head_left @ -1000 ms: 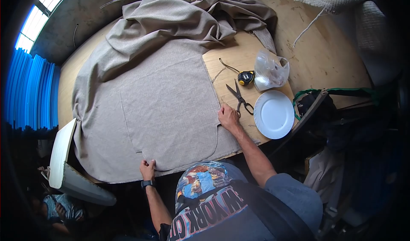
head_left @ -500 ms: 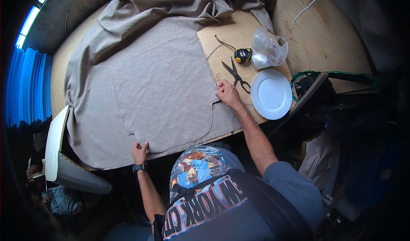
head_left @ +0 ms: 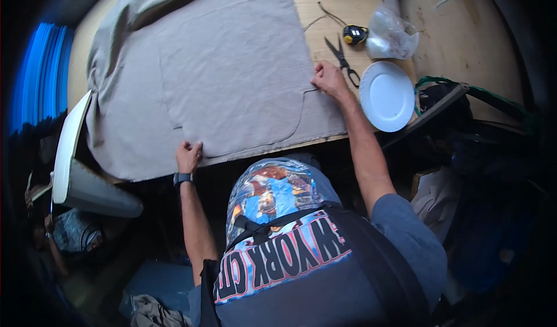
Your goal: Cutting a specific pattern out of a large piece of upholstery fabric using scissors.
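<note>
My left hand [head_left: 188, 156] pinches the beige-grey cloth [head_left: 226, 72] near its front edge, with a dark watch on that wrist. My right hand [head_left: 328, 79] pinches the upper layer at its right edge, beside a notch. This layer has a curved lower corner and lies on a wider piece of the same cloth. Right of my right hand are black scissors [head_left: 342, 60], lying open, and a white plate [head_left: 387, 95]. Above them sit a yellow-and-black tape measure [head_left: 355, 35] and a clear plastic bag [head_left: 391, 31] on the plywood table [head_left: 319, 22].
Bunched cloth [head_left: 127, 11] lies along the back. Blue sheets [head_left: 40, 75] stand at the left beside a white board [head_left: 74, 130] at the table's corner. A co-worker [head_left: 78, 231] is partly visible below it. A dark rail with green strap [head_left: 447, 98] runs along the right.
The whole scene has shifted upward in the picture, so less of the back shows. Both my hands still pinch the cloth at about the same places on it.
</note>
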Available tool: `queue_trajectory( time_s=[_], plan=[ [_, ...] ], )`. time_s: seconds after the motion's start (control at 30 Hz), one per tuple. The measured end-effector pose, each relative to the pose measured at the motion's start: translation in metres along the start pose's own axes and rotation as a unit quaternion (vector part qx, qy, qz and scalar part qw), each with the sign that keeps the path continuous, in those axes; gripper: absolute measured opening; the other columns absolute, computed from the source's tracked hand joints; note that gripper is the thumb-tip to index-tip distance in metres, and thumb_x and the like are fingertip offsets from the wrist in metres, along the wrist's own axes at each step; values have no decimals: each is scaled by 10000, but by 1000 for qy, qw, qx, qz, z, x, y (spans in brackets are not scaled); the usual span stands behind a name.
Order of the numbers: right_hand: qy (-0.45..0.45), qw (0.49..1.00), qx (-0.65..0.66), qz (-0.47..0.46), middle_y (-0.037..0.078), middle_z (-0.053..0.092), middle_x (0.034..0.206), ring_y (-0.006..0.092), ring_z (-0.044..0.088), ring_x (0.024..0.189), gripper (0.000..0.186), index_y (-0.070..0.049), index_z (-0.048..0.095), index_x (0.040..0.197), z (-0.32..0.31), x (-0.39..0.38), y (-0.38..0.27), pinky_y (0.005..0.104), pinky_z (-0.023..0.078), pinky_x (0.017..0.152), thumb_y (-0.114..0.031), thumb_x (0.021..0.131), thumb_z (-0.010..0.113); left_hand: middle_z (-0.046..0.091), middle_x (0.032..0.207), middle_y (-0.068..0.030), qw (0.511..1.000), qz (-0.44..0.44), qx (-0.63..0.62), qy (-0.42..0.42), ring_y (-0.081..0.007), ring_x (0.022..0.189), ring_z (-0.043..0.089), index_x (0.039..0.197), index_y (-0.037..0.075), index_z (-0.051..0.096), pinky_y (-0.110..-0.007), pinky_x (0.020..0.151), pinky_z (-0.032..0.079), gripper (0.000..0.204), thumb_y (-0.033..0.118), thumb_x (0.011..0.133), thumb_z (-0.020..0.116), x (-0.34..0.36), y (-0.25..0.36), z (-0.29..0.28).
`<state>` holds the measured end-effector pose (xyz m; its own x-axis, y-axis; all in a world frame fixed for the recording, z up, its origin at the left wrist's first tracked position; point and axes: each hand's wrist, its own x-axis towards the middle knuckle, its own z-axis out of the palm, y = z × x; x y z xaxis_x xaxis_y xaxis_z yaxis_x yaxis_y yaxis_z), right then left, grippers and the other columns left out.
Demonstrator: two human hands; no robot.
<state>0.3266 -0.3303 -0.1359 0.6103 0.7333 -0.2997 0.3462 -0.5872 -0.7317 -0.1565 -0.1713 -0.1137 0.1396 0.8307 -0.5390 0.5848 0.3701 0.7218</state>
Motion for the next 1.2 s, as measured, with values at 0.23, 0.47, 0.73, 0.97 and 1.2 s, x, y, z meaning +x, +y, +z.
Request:
queue_trajectory(
  time_s=[0.23, 0.47, 0.73, 0.97, 1.2],
  plan=[
    [-22, 1000, 6, -20, 47, 647, 681, 147, 631, 607, 246, -31, 588, 896, -3, -2, -6, 317, 505, 569, -82, 733, 766, 619, 684, -56, 981, 69, 168, 72, -144, 589, 564, 803, 10, 573, -319, 553, 471, 330, 247, 777, 802, 2, -11, -3],
    [-18, 1000, -4, -17, 55, 649, 707, 149, 636, 646, 279, -21, 604, 944, -4, -6, -9, 312, 509, 610, -101, 738, 774, 613, 690, -71, 980, 57, 172, 79, -179, 621, 575, 838, 0, 620, -335, 605, 494, 349, 280, 759, 811, -8, -9, -1],
    [-8, 999, -7, -33, 65, 666, 731, 171, 654, 680, 290, -20, 616, 962, -1, -3, -1, 321, 517, 642, -101, 727, 765, 617, 652, -40, 974, 107, 178, 89, -117, 592, 608, 754, 12, 561, -288, 553, 502, 276, 180, 812, 772, -6, -21, 1],
    [-16, 989, 141, 44, 70, 652, 712, 153, 636, 628, 163, -17, 598, 920, -2, -2, 6, 313, 512, 559, -114, 825, 687, 522, 583, 0, 1000, -5, 0, -1, -88, 450, 469, 742, 79, 523, -253, 399, 370, 356, 336, 907, 706, -1, -12, -1],
    [-43, 988, 151, 0, 72, 661, 713, 159, 634, 600, 257, -5, 600, 907, -7, -3, 8, 304, 501, 547, -126, 733, 747, 537, 590, -2, 1000, 12, 10, 2, -91, 474, 494, 748, 63, 529, -258, 426, 384, 290, 248, 907, 684, 1, -19, -4]
  ],
)
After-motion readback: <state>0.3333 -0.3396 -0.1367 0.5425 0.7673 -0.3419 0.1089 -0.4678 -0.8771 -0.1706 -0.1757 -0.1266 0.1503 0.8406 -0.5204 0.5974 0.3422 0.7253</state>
